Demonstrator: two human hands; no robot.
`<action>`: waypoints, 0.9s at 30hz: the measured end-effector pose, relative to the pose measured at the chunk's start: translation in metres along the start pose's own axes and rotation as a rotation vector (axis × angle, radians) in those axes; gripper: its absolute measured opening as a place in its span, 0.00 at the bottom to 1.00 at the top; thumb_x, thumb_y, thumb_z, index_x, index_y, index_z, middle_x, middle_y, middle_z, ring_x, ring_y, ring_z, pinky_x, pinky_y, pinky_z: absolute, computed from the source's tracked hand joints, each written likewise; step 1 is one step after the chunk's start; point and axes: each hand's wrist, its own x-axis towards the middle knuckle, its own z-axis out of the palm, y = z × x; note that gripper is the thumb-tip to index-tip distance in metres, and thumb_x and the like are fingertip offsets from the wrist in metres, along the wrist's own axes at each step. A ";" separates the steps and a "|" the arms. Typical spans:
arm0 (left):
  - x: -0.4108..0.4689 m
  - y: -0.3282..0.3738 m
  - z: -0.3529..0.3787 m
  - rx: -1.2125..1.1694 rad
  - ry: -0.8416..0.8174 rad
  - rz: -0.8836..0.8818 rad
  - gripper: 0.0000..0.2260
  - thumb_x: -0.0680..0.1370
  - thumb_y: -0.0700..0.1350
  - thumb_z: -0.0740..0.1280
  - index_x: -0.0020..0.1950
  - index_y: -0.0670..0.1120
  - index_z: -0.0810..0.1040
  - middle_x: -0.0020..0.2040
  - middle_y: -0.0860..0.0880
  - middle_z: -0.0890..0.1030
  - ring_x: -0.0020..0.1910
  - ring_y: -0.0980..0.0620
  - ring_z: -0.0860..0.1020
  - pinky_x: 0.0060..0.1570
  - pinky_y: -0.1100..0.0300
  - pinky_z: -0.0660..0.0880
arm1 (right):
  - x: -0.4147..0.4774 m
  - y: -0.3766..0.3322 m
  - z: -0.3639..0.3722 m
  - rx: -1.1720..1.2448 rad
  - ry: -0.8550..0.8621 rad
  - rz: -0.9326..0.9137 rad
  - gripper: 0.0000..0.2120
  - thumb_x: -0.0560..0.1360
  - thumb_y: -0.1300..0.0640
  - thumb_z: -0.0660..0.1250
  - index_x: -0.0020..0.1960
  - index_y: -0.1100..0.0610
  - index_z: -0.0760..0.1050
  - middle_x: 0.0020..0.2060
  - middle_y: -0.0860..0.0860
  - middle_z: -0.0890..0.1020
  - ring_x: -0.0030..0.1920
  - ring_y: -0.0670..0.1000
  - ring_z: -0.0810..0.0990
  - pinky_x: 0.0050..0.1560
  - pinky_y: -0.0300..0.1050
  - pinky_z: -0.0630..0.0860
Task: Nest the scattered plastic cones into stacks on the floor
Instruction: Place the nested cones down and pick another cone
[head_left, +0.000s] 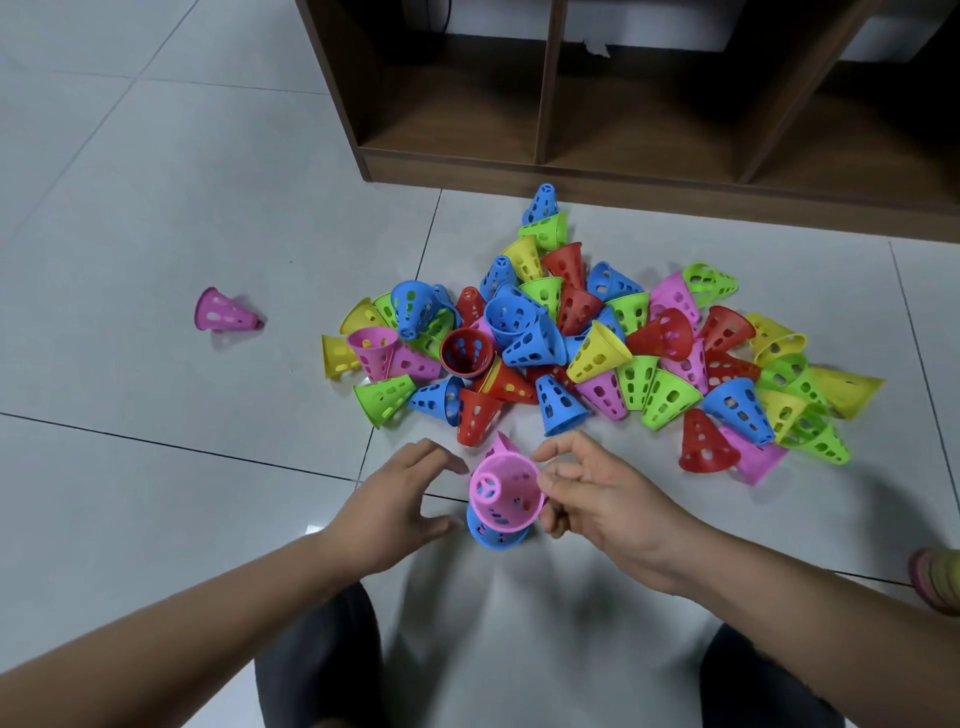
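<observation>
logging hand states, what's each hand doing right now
Left hand: open, fingers relaxed, holding nothing.
Right hand: fingers curled round the pink cone, which sits on a blue cone.

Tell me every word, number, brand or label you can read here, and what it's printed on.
No text can be read anywhere in this view.
Pile of cones: only punched holes, no print.
Pink cone in the right hand: a moulded spoke pattern on its tip, not a letter.
Wooden shelf: no label; the white scrap inside it shows no writing.
</observation>
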 end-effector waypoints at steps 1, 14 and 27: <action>0.001 -0.007 -0.003 0.018 0.014 -0.024 0.26 0.74 0.54 0.81 0.68 0.56 0.76 0.63 0.59 0.75 0.61 0.56 0.76 0.58 0.58 0.77 | 0.001 0.003 0.001 -0.025 0.001 0.015 0.08 0.85 0.64 0.65 0.63 0.60 0.72 0.41 0.56 0.81 0.40 0.54 0.80 0.45 0.48 0.77; 0.040 -0.071 -0.038 0.386 0.169 -0.301 0.30 0.75 0.52 0.78 0.75 0.50 0.73 0.73 0.48 0.74 0.72 0.41 0.72 0.63 0.41 0.73 | 0.013 0.027 -0.009 -0.494 0.101 0.135 0.05 0.81 0.62 0.68 0.52 0.54 0.80 0.42 0.55 0.87 0.41 0.52 0.88 0.48 0.49 0.85; 0.006 -0.077 -0.014 0.359 0.063 -0.416 0.25 0.74 0.52 0.78 0.68 0.51 0.73 0.59 0.48 0.83 0.52 0.39 0.83 0.50 0.50 0.73 | 0.045 0.034 -0.022 -0.841 0.095 -0.028 0.14 0.84 0.62 0.59 0.59 0.45 0.77 0.59 0.44 0.77 0.57 0.47 0.79 0.57 0.49 0.78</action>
